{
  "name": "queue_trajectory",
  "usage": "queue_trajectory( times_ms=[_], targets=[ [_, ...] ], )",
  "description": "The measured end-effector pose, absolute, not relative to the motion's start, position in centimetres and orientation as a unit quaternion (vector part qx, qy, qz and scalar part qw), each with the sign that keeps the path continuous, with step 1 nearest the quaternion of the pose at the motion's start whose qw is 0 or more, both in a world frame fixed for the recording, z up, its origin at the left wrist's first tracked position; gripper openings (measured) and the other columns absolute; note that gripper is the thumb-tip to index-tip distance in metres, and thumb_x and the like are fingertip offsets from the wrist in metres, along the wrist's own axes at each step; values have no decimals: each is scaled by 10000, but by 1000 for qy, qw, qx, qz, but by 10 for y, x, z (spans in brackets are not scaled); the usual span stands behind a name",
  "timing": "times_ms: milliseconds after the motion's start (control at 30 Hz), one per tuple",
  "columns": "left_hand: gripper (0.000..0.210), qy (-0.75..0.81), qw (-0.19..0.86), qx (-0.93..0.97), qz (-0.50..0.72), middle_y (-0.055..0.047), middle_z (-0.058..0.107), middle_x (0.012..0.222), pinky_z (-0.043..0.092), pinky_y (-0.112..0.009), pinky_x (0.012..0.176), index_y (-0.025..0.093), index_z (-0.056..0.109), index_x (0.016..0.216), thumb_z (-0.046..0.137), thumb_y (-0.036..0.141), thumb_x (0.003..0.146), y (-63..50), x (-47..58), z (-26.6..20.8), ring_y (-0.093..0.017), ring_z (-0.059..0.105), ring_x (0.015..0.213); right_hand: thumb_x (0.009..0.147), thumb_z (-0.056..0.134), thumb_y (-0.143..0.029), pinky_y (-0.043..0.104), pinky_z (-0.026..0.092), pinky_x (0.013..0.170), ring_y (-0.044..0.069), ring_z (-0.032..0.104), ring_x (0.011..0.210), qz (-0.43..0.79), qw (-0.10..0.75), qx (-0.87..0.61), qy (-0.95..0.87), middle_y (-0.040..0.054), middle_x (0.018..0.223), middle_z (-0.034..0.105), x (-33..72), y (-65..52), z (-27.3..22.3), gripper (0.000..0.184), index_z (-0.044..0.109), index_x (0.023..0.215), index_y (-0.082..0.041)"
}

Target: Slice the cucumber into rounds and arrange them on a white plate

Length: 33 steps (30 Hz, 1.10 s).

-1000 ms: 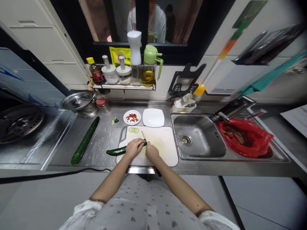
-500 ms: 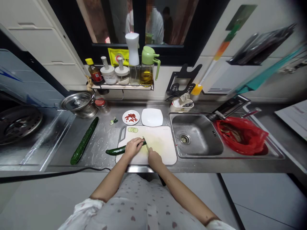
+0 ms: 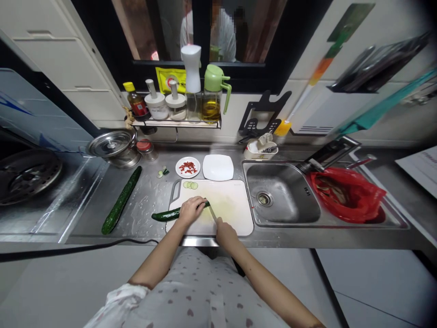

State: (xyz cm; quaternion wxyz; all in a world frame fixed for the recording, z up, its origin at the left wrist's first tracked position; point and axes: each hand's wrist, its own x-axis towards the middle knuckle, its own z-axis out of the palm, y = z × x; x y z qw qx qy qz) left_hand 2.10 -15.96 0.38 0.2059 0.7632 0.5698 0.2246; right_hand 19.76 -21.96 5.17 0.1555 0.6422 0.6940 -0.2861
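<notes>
My left hand (image 3: 190,210) is closed over a dark green cucumber (image 3: 165,214), pressing it onto the white cutting board (image 3: 235,223). The cucumber's uncut end sticks out past the board's left edge. In my right hand (image 3: 226,233) is a knife (image 3: 213,212), its blade beside the cut end of the cucumber. Several thin cucumber slices (image 3: 190,185) overlap at the board's upper left. Behind the board stand a small plate of chopped red pieces (image 3: 187,168) and a white square plate (image 3: 218,167). A whole cucumber (image 3: 122,200) lies on the counter to the left.
Right of the board is a steel sink (image 3: 287,196), with a red plastic bag (image 3: 351,196) at its far side. A lidded pot (image 3: 114,148) and a red-lidded jar (image 3: 146,149) stand at the back left. Above, a rack (image 3: 177,124) carries bottles. A black cord (image 3: 85,248) runs along the front edge.
My right hand and the knife have shifted slightly to the right, away from my left hand. My left hand stays on the cucumber. The whole view has shifted a little.
</notes>
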Motion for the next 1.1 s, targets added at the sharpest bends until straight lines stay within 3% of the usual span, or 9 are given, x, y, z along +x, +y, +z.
queue_trajectory(
  times_ms=[467, 600, 800, 933, 1100],
  targets=[
    [266, 590, 221, 746, 217, -16, 681, 1108, 476, -288, 895, 285, 653, 1113, 491, 332, 907, -162, 25, 17, -173, 617, 1016, 891, 375, -125, 274, 364, 655, 214, 632, 841, -258, 134, 637, 714, 113, 904, 656, 227, -212, 71, 268, 515, 1119, -152],
    [295, 615, 225, 715, 244, -17, 668, 1153, 467, -303, 928, 269, 641, 1134, 449, 348, 924, -162, 21, 17, -180, 609, 1053, 915, 349, -133, 274, 370, 688, 184, 611, 832, -194, 129, 637, 734, 96, 1002, 610, 232, -210, 73, 318, 535, 1160, -211],
    [331, 656, 252, 643, 304, -44, 672, 1146, 463, -333, 946, 235, 645, 1133, 415, 364, 932, -156, 12, 18, -199, 607, 1063, 927, 380, -188, 295, 354, 767, 180, 545, 873, -98, 58, 635, 764, 101, 1134, 548, 240, -212, 65, 438, 472, 1339, -303],
    [336, 625, 301, 639, 332, -49, 683, 1118, 469, -333, 935, 219, 661, 1090, 420, 388, 928, -153, 12, 28, -197, 614, 1044, 909, 397, -163, 312, 341, 788, 188, 514, 882, -74, 31, 630, 772, 101, 1211, 523, 244, -210, 62, 470, 488, 1343, -320],
    [348, 602, 308, 664, 318, -57, 673, 1134, 463, -336, 947, 228, 659, 1103, 543, 446, 859, -153, 19, 41, -208, 605, 1057, 886, 421, -152, 319, 335, 808, 205, 497, 915, -67, 0, 626, 777, 114, 1242, 511, 244, -207, 65, 471, 512, 1323, -300]
  ],
)
